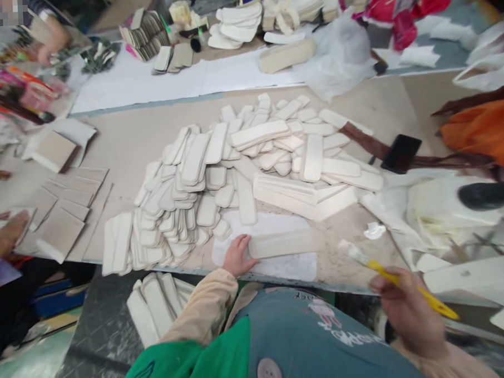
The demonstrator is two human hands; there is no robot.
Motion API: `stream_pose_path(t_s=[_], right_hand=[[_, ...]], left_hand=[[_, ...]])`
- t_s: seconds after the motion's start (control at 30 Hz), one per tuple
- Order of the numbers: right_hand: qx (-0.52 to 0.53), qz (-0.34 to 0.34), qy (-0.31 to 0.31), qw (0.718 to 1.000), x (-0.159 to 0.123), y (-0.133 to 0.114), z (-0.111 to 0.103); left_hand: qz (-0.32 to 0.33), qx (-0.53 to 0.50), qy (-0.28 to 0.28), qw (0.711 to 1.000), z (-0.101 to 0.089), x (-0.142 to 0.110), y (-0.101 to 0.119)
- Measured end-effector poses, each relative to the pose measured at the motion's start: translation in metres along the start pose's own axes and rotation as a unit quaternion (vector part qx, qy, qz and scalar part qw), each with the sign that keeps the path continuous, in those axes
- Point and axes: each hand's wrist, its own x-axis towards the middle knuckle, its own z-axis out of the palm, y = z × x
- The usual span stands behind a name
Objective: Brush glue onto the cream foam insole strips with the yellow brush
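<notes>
My left hand (239, 256) presses the left end of a long pale strip (285, 243) between thumb and fingers. The strip lies flat on a white sheet (276, 270) at the table's near edge. In my right hand (411, 310) is a brush with a yellow handle (383, 271), my fingers wrapped round it. Its whitish bristles (347, 248) point left, apart from the strip's right end. Just beyond my left hand spreads a big heap of rounded cream-coloured pieces (246, 197).
A white tub (440, 203) with a dark handle across it stands right, near a black phone (401, 153). More strips (151, 307) lie below the table edge at left. Another person's hand (15, 228) is at the far left, beside flat beige pieces (63, 225).
</notes>
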Motion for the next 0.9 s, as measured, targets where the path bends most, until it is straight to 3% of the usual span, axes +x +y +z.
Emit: stream_pose_path(t_s=[0.17,0.37,0.63,0.9], right_hand=[[0.004,0.114,-0.115,0.987,0.002,0.035,0.080],[-0.005,0.168,-0.184,0.968,0.006,0.051,0.138],[-0.062,0.176,-0.236,0.954,0.004,0.050,0.180],[-0.077,0.181,-0.229,0.953,0.006,0.055,0.196]], left_hand=[[0.012,-0.009,0.022,1.000,0.005,-0.004,-0.004],[0.015,-0.002,0.028,1.000,0.004,-0.005,-0.002],[0.010,-0.004,0.027,1.000,0.001,-0.005,0.001],[0.018,0.002,0.028,0.999,0.002,-0.005,0.000]])
